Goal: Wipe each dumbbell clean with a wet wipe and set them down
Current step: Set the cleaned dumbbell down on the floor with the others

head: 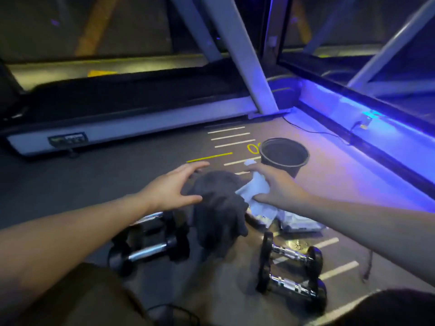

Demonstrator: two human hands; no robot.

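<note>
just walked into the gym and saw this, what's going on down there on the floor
A person is cleaning dumbbells on the gym floor beside a treadmill. The right hand grips a white wet wipe, while the left hand reaches, fingers spread, over a dark blurred dumbbell held up between them. Two dumbbells lie on the left and two more on the right. A wipe packet and a dark bucket sit further out.

Floor (70, 184): dumbbells (292, 271), bucket (283, 155), wipe packet (299, 223).
</note>
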